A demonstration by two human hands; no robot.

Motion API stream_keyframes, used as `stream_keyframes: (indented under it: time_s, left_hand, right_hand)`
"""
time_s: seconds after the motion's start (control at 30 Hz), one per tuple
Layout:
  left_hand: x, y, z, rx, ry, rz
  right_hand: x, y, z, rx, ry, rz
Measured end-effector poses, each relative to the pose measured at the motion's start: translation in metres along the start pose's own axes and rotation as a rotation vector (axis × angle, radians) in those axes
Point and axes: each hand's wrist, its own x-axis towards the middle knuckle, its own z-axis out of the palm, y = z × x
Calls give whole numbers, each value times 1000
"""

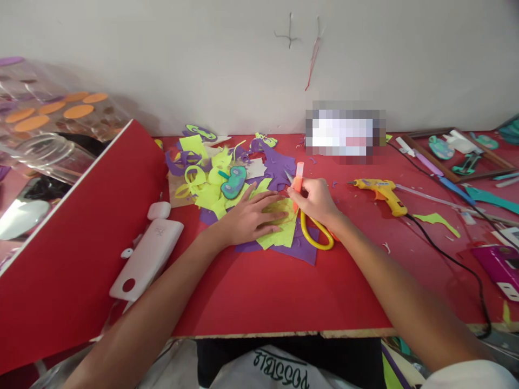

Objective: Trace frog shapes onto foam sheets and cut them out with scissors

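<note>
Head view: red table (284, 292), white wall (203, 54)

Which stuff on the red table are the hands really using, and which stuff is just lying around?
In use:
- left hand pressing flat on the yellow-green sheet
- right hand holding the orange cutter
- purple sheet underneath

Lying about:
- yellow scissors
- glue gun
- scrap pile
- white case
- wooden frame

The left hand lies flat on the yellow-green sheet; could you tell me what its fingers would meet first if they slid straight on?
Probably the right hand, holding an orange cutter just beyond the left hand fingertips; depth is unclear.
</note>
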Motion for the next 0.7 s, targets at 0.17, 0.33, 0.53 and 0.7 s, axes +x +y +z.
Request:
stream_keyframes:
  time_s: [0.17, 0.33, 0.53, 0.7]
  left_hand:
    - [0, 0, 0, 0, 5, 6]
    - [-1, 0, 0, -2, -2, 0]
    - [-1, 0, -1, 13, -9, 2]
    - [0, -1, 0, 16, -18, 1]
  right_hand:
    - [1, 1, 1, -21, -32, -3]
    - [1, 2, 2, -40, 18, 4]
    - [0, 2, 2, -31, -9, -3]
    - [2, 1, 2, -59, 18, -12]
